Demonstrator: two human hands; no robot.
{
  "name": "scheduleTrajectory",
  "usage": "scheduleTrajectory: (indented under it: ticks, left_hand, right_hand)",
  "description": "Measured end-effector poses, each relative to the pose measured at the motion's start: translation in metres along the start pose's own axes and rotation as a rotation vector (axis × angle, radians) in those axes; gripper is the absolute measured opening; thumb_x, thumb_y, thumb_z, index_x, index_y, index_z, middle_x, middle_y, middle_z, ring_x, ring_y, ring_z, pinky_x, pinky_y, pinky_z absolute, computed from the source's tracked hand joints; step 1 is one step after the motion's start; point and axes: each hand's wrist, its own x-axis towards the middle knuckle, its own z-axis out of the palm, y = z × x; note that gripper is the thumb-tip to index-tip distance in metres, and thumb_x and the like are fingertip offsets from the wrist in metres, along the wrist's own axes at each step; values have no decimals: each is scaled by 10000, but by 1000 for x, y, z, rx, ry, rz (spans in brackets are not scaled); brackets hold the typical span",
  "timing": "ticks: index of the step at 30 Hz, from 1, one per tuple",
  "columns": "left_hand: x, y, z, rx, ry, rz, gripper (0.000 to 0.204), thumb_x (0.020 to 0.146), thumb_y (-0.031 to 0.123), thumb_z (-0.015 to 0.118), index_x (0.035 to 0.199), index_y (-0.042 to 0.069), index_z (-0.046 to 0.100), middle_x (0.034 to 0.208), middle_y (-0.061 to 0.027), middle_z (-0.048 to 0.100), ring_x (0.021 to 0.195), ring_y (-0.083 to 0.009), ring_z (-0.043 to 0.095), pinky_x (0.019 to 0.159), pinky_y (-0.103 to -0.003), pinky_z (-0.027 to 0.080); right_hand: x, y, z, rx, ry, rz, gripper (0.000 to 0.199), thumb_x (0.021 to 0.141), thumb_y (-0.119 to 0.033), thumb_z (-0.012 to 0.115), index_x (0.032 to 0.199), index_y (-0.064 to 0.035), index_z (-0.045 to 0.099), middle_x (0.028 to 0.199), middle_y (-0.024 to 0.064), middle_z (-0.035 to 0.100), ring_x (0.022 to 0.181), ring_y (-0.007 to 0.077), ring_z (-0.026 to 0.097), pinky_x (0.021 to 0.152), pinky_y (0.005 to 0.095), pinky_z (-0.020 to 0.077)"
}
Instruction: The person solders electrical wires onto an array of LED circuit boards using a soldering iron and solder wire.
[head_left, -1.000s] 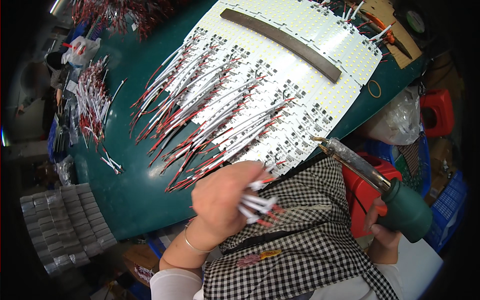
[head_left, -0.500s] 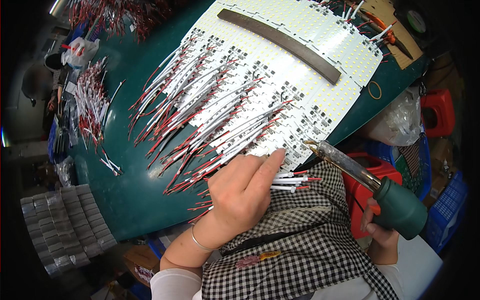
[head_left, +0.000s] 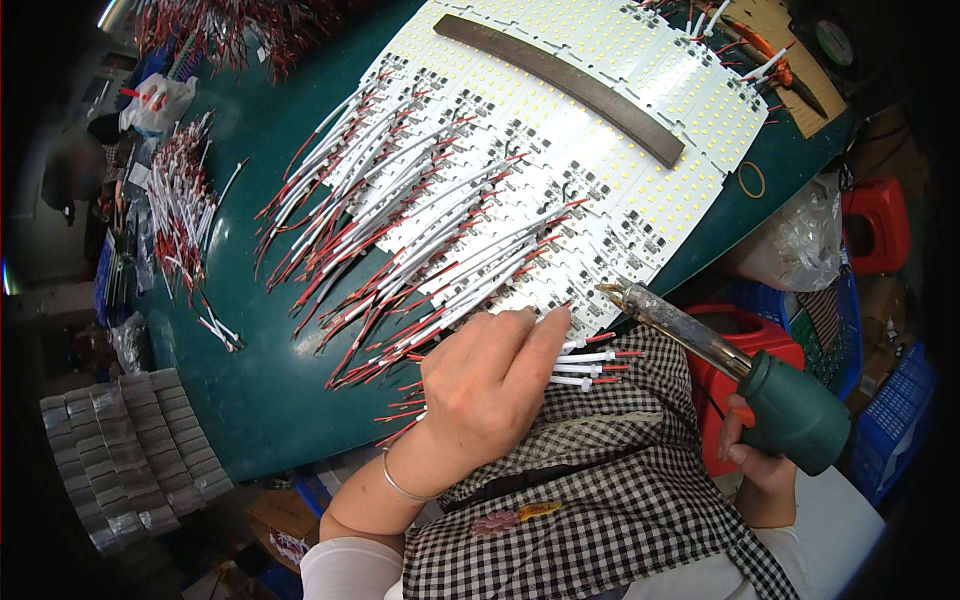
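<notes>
My left hand (head_left: 485, 375) is closed around a bundle of white-sleeved wires with red ends (head_left: 590, 368), which stick out on both sides of it. Its index finger reaches to the near edge of the white LED circuit boards (head_left: 690, 205). In my right hand (head_left: 757, 462) is a soldering iron (head_left: 795, 415) with a thick green handle and a metal barrel. The iron's tip is over or on the boards' near right part; I cannot tell if it touches. Rows of white and red wires (head_left: 400, 215) lie across the boards, their free ends hanging toward the left.
A curved brown bar (head_left: 565, 85) lies across the boards. On the green table (head_left: 270, 400) are a loose wire pile (head_left: 180, 210) and a rubber band (head_left: 751, 180). Pliers (head_left: 790, 75) rest on cardboard at the far right. Stacked grey packs (head_left: 130, 455) stand lower left; a red stool (head_left: 740, 335) is right.
The soldering iron and my right hand have shifted slightly left. My left hand has moved a little to the right with the wire bundle still in it.
</notes>
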Motion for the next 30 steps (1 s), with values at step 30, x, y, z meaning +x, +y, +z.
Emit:
scheduleTrajectory:
  ticks: [30]
  left_hand:
    - [-2, 4, 6, -19, 22, -19, 466, 612, -46, 704, 1075, -7, 733, 729, -71, 567, 597, -206, 563, 496, -312, 441]
  right_hand:
    - [40, -20, 13, -353, -33, -144, 166, 807, -170, 733, 895, -32, 709, 790, 37, 716, 680, 154, 708, 614, 254, 545]
